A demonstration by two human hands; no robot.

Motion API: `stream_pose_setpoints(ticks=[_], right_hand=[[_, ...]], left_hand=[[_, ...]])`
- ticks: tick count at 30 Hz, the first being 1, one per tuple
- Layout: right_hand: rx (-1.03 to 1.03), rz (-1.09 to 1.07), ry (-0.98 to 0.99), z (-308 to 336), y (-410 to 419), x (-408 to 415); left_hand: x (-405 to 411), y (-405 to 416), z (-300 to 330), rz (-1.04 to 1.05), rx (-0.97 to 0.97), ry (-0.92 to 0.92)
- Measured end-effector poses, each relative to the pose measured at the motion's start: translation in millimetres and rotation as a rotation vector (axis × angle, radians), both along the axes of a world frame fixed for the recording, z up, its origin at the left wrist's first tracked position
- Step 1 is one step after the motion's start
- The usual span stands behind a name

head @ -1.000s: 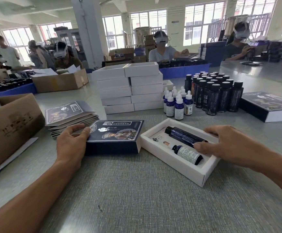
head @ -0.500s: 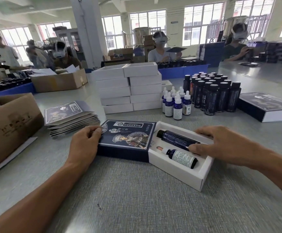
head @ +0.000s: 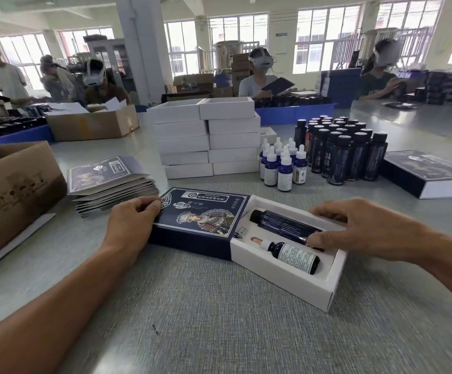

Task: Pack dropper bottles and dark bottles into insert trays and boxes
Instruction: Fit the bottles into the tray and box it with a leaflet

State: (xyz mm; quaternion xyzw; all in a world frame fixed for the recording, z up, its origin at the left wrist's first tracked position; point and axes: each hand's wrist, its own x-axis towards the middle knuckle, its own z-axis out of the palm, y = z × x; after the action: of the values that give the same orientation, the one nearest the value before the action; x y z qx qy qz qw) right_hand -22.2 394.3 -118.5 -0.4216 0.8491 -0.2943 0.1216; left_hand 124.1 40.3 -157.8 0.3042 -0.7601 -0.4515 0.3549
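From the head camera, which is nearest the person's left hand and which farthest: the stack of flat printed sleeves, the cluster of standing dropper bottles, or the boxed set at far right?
1. Stack of flat printed sleeves, just beyond the left hand.
2. Standing dropper bottles, up and to the right.
3. Boxed set, at the far right edge.

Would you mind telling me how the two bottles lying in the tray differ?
The dark bottle is longer and lies in the far slot; the dropper bottle is shorter and lies in the near slot. The dark bottle has a black cap; the dropper bottle has a white collar and white label. Both lie flat, tops pointing left.
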Motion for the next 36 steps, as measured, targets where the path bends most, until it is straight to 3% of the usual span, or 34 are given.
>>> stream_pose_setpoints(ticks=[9,15,21,27,36], right_hand=[[0.014,0.060,-0.012,3,2,-7],[0.027,0.057,-0.033,4,1,-8],[0.024,0.024,-0.101,8,-1,-4],[-0.078,-0.146,0.041,-15,-24,12],[-0.025,-0.075,-0.004,-5,-20,6]], left_hand=[[-3,-4,-2,-0.022,-0.062,0.014],[-5,-6,-4,-0.015,0.016,0.060],[-8,-19,6,-0.106,0.124,-0.082],[-11,-6,0,-0.052,0.083,0.022],[-12,-2,2,-0.013,0.117,0.063]])
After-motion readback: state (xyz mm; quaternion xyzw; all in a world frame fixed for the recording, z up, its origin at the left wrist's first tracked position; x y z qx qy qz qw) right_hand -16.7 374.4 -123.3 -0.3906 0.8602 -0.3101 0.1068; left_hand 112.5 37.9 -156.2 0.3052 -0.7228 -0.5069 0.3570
